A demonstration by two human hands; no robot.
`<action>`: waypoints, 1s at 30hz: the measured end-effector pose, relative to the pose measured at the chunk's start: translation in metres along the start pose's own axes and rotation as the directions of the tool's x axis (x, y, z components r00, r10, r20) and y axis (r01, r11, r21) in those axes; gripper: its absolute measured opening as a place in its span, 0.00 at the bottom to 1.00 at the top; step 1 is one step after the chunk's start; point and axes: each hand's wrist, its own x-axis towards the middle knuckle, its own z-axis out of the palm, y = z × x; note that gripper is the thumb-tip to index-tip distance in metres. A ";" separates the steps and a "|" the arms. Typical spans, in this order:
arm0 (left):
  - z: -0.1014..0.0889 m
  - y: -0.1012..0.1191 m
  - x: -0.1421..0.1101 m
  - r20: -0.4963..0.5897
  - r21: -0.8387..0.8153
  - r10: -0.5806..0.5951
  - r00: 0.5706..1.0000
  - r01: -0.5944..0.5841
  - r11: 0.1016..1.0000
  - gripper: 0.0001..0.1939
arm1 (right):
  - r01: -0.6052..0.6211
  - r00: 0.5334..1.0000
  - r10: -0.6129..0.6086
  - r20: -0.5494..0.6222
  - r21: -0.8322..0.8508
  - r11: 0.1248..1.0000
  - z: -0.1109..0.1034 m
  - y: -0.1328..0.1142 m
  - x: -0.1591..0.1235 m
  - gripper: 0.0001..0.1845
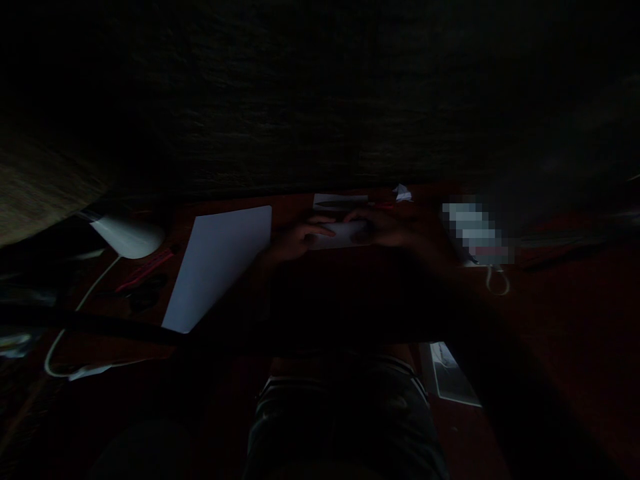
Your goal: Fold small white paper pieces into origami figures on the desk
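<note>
The scene is very dark. My left hand (300, 239) and my right hand (381, 228) hold a small white sheet of paper (337, 235) between them near the far side of the red-brown table. The fingers of each hand close on the paper's sides; shadow hides some of the fingertips. Just beyond it lies another piece of white paper (327, 198), with a dark, slim, blade-like object (343, 205) across it. A crumpled scrap of paper (402, 193) sits to the right of that. Left of my left hand is a large stack of white paper (220, 260).
At the left stand a white lamp (131, 239) with a trailing white cord (95, 287), a pink strip-like tool (145, 268) and dark-handled scissors (143, 293). A blurred-out pale item (473, 227) with a looped cord (499, 280) lies at the right. A dark wall (320, 120) rises behind the table.
</note>
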 end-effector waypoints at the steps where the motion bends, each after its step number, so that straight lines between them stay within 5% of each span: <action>1: 0.000 0.000 0.000 0.002 0.001 0.003 1.000 -0.003 1.000 0.26 | 0.003 1.000 -0.003 0.006 0.004 1.000 0.000 0.000 0.000 0.26; 11: 0.000 0.002 0.001 0.001 0.012 -0.020 1.000 0.020 1.000 0.26 | 0.000 1.000 0.000 0.014 0.006 1.000 -0.001 -0.002 -0.001 0.26; 19: -0.003 -0.003 -0.006 -0.240 0.136 -0.192 0.952 0.229 0.964 0.33 | -0.027 1.000 0.027 0.001 0.034 0.999 -0.001 -0.007 -0.003 0.26; 30: -0.010 -0.007 -0.010 -0.153 0.152 -0.177 0.972 0.201 0.968 0.30 | -0.036 0.999 0.036 0.006 0.023 0.999 -0.002 -0.010 -0.004 0.25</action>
